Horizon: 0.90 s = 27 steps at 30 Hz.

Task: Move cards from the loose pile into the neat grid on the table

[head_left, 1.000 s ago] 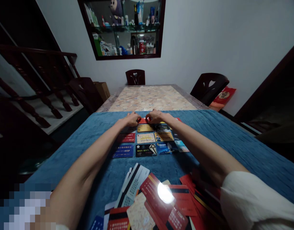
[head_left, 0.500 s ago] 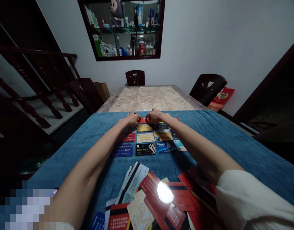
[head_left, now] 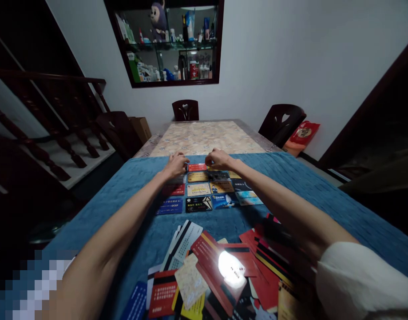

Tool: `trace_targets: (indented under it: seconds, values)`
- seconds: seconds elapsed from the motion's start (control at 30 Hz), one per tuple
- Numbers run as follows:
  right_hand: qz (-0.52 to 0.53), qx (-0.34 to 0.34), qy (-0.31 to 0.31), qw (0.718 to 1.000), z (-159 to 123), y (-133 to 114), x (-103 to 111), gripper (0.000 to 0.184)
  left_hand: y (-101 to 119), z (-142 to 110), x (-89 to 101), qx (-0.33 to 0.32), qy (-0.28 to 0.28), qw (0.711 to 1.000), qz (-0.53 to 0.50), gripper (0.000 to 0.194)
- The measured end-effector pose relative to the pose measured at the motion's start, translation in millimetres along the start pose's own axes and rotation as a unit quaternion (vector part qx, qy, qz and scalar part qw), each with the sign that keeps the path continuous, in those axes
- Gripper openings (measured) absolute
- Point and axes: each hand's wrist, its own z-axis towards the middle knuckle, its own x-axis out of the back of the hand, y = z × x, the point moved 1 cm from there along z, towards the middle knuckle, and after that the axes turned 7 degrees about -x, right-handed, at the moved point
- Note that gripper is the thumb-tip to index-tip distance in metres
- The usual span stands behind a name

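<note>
Cards lie face up in rows on the blue cloth [head_left: 107, 195]. At the far row, a red card [head_left: 197, 167] lies flat between my two hands. My left hand [head_left: 177, 164] is just left of it, fingers bent and apart, with nothing visible in them. My right hand [head_left: 219, 158] hovers at its right side over a yellow card, fingers loosely curled with a gap by the thumb. Nearer rows show a gold card [head_left: 197, 177], a black VIP card [head_left: 199, 204] and a blue DCEP card [head_left: 169, 206]. My forearms hide part of the rows.
A loose heap of cards, including a red card [head_left: 163, 293] and a pale striped card [head_left: 187, 240], overlaps near the front edge. Beyond the cloth lies the patterned tabletop [head_left: 210, 135]. Chairs [head_left: 282, 124] stand around it; a glass-shelved wall cabinet [head_left: 173, 84] is behind.
My hands have moved apart, off the ends of the red card, so more of it shows. The view has shifted slightly, and more of the heap's right side is visible.
</note>
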Motion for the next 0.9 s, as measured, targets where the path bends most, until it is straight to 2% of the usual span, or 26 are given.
trace_targets:
  seconds: [0.17,0.27,0.57,0.77,0.9]
  values:
    - [-0.003,0.001,0.026,1.000,-29.5,-14.1,5.9,0.024,32.6,-27.8,6.2,-0.053,0.065,0.996,-0.015,0.026]
    - [-0.013,0.017,0.035,0.999,-50.5,-26.3,9.2,0.021,53.0,-49.1,8.5,-0.070,0.081,0.994,-0.034,0.026]
    - [-0.013,0.042,0.040,0.998,-121.9,-61.4,20.8,0.020,98.1,-118.6,15.6,-0.109,0.092,0.986,-0.082,0.025]
    - [0.007,0.045,0.042,0.998,-164.5,-80.0,22.8,0.018,115.8,-159.1,16.3,-0.097,0.090,0.986,-0.103,0.024]
    - [0.033,0.051,0.038,0.997,-183.3,-93.4,20.2,0.018,124.6,-181.3,15.7,-0.086,0.079,0.988,-0.105,0.022]
